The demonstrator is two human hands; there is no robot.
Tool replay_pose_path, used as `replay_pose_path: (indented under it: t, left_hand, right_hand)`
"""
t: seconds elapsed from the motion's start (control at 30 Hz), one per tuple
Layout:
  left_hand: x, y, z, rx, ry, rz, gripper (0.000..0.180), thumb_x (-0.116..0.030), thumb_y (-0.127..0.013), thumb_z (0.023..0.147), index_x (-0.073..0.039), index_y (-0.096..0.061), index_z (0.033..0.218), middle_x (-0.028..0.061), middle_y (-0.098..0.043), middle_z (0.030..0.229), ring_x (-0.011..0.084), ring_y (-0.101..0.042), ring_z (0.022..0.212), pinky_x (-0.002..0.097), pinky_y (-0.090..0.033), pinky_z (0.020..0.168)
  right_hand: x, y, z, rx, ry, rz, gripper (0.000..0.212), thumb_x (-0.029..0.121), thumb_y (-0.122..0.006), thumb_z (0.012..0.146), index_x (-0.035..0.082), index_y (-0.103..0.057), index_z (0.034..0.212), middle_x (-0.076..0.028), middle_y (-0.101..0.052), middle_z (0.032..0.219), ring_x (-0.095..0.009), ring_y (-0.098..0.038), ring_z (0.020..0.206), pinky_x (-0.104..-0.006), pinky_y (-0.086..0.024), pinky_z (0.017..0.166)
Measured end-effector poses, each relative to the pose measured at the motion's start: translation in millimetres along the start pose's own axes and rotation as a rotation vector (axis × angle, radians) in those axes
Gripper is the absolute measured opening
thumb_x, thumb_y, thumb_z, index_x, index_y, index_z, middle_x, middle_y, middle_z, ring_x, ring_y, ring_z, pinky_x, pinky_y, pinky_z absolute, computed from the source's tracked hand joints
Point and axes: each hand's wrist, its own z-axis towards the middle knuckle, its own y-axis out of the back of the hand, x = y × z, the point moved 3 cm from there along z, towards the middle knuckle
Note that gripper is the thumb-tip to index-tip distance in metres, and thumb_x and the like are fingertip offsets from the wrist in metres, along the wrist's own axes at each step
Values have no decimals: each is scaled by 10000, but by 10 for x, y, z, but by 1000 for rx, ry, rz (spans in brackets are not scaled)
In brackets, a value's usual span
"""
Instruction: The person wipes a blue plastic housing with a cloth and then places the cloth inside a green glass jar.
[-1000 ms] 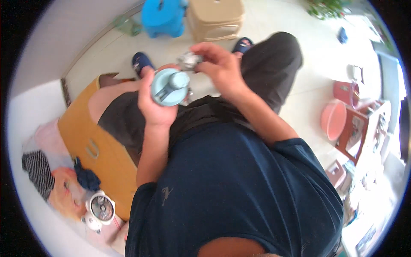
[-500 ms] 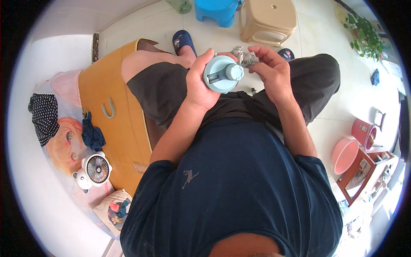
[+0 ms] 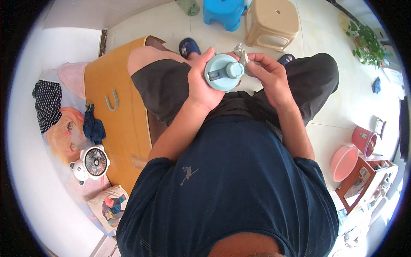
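A pale blue water bottle (image 3: 220,72) is gripped by my left hand (image 3: 202,85), its round lid facing up toward me. On the lid sit a ridged knob and a dark grey latch. My right hand (image 3: 274,79) pinches a crumpled grey-white cloth (image 3: 242,55) and presses it near the bottle's right side. The bottle's body below the lid is mostly hidden. A grey U-shaped loop (image 3: 112,100) lies to the left on the tan mat (image 3: 126,132).
At my left are a small white fan (image 3: 95,162), dark blue cloth (image 3: 93,127) and a cushion (image 3: 112,205). Ahead stand a blue stool (image 3: 223,13) and a beige stool (image 3: 272,23). Pink basins (image 3: 344,162) and a wooden cabinet (image 3: 364,184) are at the right.
The cloth has shifted left, closer against the bottle's side, with my right hand. The bottle stays in my left hand, and the whole view has shifted slightly.
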Motion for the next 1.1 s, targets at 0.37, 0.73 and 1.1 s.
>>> replay_pose_path:
  t: [0.37, 0.73, 1.1]
  left_hand:
    - [-8, 100, 125, 112, 37, -45, 699, -541, -414, 1051, 88, -708, 1128, 244, -659, 1284, 320, -685, 928, 445, -559, 756]
    - [264, 207, -18, 104, 26, 77, 462, -362, -514, 1088, 60, -698, 1125, 107, -736, 1067, 199, -707, 982, 347, -545, 938]
    - [112, 229, 116, 83, 112, -96, 499, -391, -502, 1065, 58, -719, 1082, 141, -754, 1003, 243, -729, 922, 369, -571, 887]
  right_hand:
    - [-147, 156, -1, -50, -124, 427, 229, -45, -592, 970, -30, -611, 1198, -168, -712, 1128, -238, -721, 968, -357, -610, 895]
    - [-99, 42, 53, -302, -10, -199, 203, 62, -792, 929, -19, -743, 1109, -10, -731, 893, -69, -641, 777, -219, -509, 693]
    - [-96, 115, 219, -144, -264, 433, 242, 173, -555, 1107, -28, -652, 1202, -98, -715, 1084, -185, -698, 969, -333, -572, 870]
